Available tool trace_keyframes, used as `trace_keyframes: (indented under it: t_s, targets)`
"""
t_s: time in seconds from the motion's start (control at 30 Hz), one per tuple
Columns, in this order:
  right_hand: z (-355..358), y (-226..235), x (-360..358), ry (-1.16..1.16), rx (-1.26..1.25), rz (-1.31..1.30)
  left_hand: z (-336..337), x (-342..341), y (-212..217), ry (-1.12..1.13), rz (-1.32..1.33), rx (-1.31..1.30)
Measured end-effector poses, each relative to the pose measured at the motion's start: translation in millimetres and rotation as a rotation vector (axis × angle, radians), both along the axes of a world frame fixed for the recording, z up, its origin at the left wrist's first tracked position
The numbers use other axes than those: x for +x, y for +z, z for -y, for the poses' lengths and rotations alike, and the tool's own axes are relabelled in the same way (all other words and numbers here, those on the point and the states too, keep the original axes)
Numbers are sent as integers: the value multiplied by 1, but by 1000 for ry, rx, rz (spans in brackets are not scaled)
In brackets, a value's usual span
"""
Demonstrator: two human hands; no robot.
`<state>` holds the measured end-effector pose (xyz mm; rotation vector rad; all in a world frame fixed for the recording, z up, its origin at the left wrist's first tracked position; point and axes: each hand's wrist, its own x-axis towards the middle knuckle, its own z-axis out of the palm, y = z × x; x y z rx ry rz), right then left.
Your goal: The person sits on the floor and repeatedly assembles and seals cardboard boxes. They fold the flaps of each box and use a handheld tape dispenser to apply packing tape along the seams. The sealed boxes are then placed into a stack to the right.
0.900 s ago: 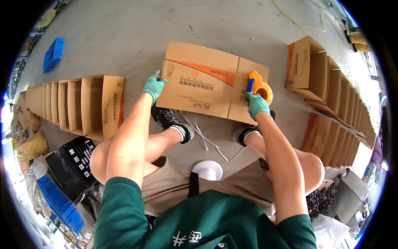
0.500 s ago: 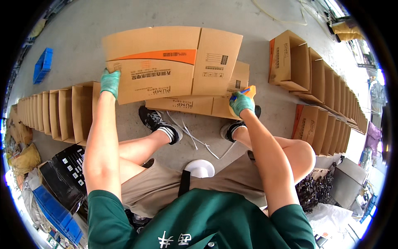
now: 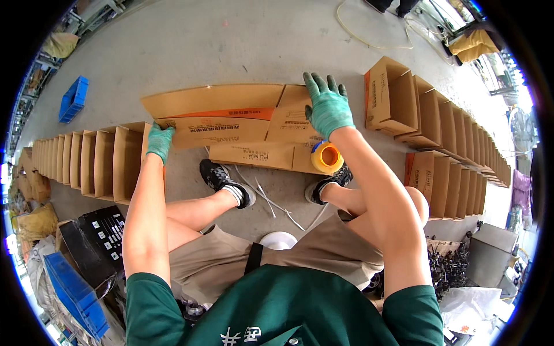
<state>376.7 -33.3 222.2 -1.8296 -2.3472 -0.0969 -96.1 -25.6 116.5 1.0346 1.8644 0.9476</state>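
My left hand, in a green glove, grips the left end of a flattened brown cardboard box with an orange stripe, held up in front of me. The gloved fingers of my right hand are spread over the box's right panel. Under it, a stack of flat boxes lies on the concrete floor by my shoes. An orange and yellow tape dispenser rests on that stack, just below my right wrist.
Rows of opened cardboard boxes stand on their sides at the left and right. A blue crate lies far left, more blue crates and a black carton near my left hip. Loose white straps lie between my feet.
My right hand let go of the tape dispenser, which now sits on the stack, and moved up onto the lifted box. The box swung lower and more to the right.
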Motion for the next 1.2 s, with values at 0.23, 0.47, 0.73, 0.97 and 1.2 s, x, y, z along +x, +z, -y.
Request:
trace_keyframes:
  t_s: [0.23,0.47,0.73,0.97,1.2]
  targets:
    - [43,-8,-13,186,-18,19,-1,18,98,-80,-135,183]
    - [58,-10,-9,369,44,-74,-1,12,101,-126,-544,-56]
    - [39,34,-1,413,48,-304,9,56,96,-322,-677,103]
    - [29,-53,14,323,-58,-493,9,111,98,-595,-747,80]
    - [26,-71,24,45,-300,-942,2,109,94,-1050,-160,-130]
